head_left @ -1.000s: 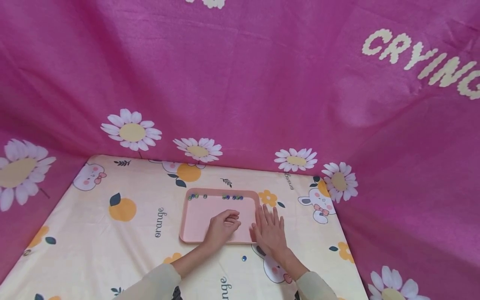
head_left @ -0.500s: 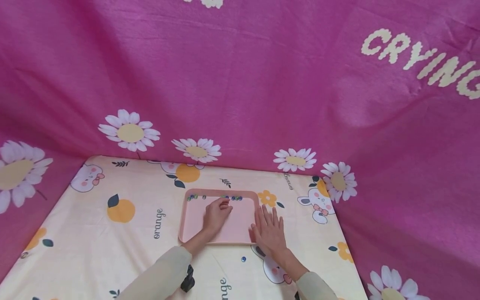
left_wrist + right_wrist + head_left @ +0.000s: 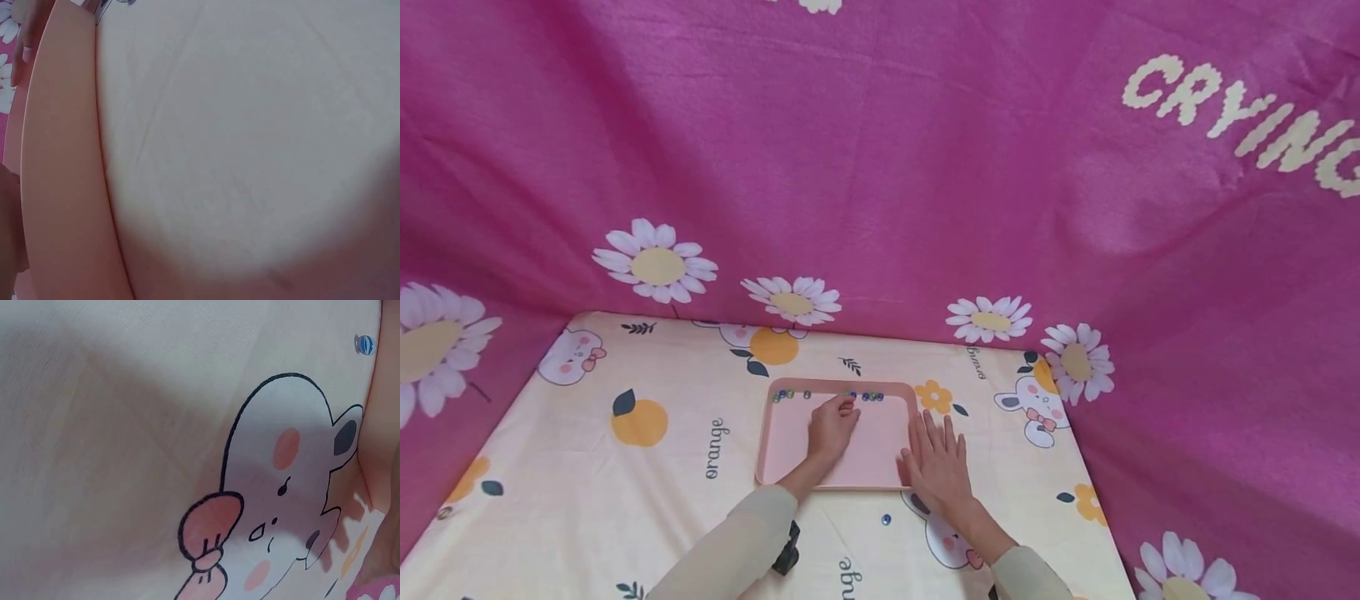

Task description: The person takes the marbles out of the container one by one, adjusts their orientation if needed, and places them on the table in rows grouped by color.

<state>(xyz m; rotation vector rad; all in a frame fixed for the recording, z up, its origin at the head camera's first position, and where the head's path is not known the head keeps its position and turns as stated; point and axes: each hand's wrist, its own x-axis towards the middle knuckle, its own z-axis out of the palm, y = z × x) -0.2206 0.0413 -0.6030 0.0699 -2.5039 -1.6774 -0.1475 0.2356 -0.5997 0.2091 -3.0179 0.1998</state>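
A shallow pink rectangular plastic tray (image 3: 790,450) lies on a surface covered by a cream cloth printed with oranges and rabbits (image 3: 587,467). Small blue and green glass beads (image 3: 872,397) line the tray's far rim. The left hand (image 3: 831,427) reaches inside the tray, fingers curled at those beads; whether its grip pinches one cannot be told. The right hand (image 3: 938,463) lies flat, fingers spread, against the tray's right edge. One stray blue bead (image 3: 886,519) lies just outside the tray's near edge.

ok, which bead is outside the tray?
The lone blue bead on the cloth below the pink tray, near the right hand. The other beads line the tray's far edge.
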